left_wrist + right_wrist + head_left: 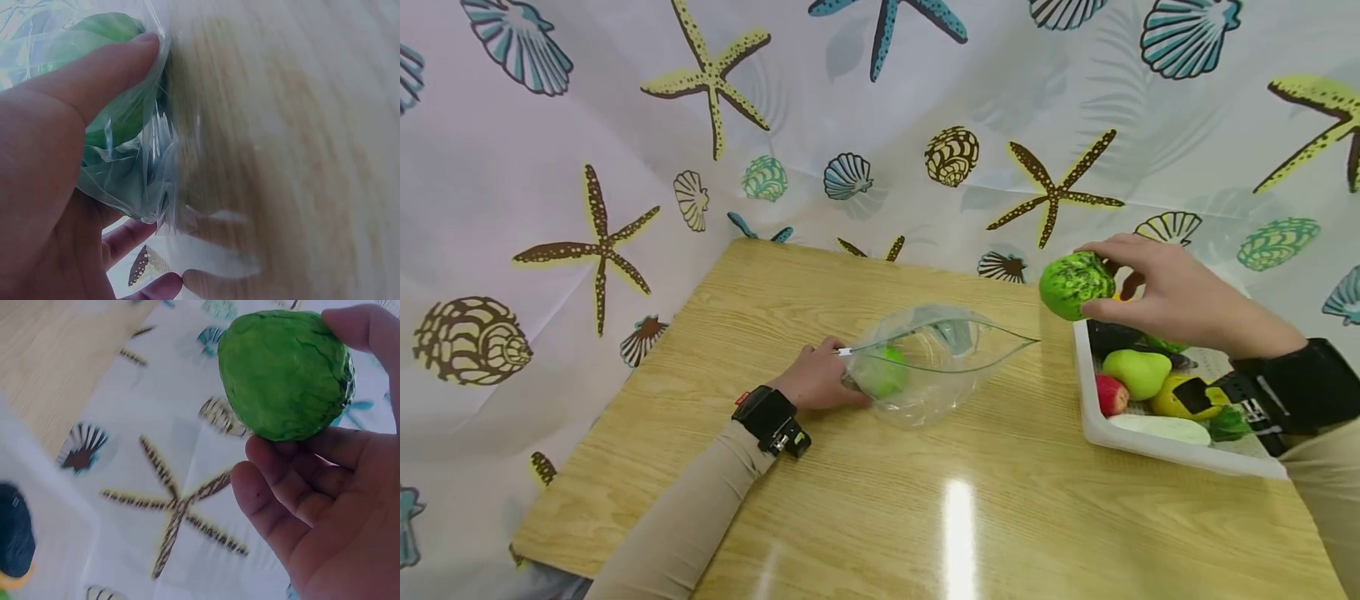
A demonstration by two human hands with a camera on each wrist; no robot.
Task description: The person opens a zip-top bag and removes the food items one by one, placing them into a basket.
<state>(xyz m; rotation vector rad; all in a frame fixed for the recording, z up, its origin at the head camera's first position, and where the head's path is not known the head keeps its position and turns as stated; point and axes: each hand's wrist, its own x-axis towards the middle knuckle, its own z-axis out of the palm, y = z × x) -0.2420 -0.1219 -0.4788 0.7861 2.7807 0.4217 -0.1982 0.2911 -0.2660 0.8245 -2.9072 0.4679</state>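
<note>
My right hand (pixel 1176 292) holds a round green fruit model (pixel 1071 287), mottled dark on one side, above the far left part of a white tray (pixel 1180 456). Thumb and fingertips pinch it in the right wrist view, where its smoother green face (pixel 281 375) shows. On the table, a clear zip bag (pixel 936 400) stands with its mouth spread wide, and another green round thing (pixel 887 372) is inside. At the bag's left side, my left hand (pixel 820 379) grips the plastic. The left wrist view shows the thumb (pixel 112 72) lying over the bag.
In the tray lie a green pear (pixel 1137 373), a red piece (pixel 1111 395), a yellow fruit (pixel 1168 398), a long white vegetable (pixel 1161 429) and dark pieces (pixel 1108 337). Behind the wooden table (pixel 850 517) hangs a curtain (pixel 895 108) printed with shells and starfish.
</note>
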